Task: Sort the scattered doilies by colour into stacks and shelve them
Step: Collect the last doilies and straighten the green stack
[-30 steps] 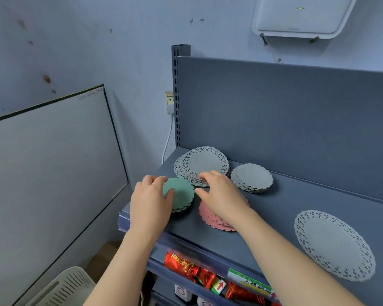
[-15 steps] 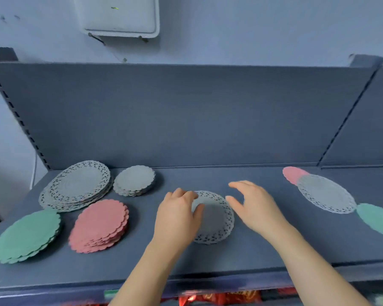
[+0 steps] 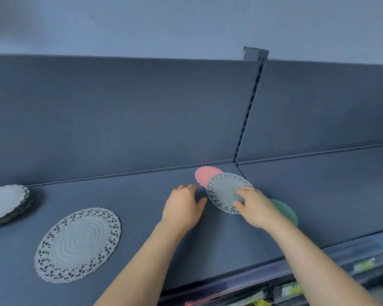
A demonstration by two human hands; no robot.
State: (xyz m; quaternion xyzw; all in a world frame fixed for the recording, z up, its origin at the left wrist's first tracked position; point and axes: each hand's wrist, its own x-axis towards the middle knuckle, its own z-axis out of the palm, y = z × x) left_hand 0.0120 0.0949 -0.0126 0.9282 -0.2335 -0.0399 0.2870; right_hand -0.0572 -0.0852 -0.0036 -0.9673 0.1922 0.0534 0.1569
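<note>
A grey lace doily (image 3: 224,191) lies on the blue shelf (image 3: 142,217), overlapping a pink doily (image 3: 205,175) behind it. A green doily (image 3: 285,210) peeks out from under my right wrist. My right hand (image 3: 253,206) rests on the near right part of the grey lace doily, fingers spread on it. Just left of that doily my left hand (image 3: 182,206) hovers over the bare shelf, fingers relaxed and holding nothing. Another large grey lace doily (image 3: 79,245) lies alone at the near left. A stack of plain grey doilies (image 3: 6,203) stands at the far left.
The shelf's upright back panel (image 3: 142,118) rises behind everything, with a slotted post (image 3: 249,107) dividing two bays. Packaged goods (image 3: 285,292) show blurred on the lower shelf beyond the front edge. Bare shelf surface stretches to the right of the doilies.
The view has swung right along the shelf. Both hands left the first lace doily and moved right; my right hand now rests on the second lace doily by the pink one.
</note>
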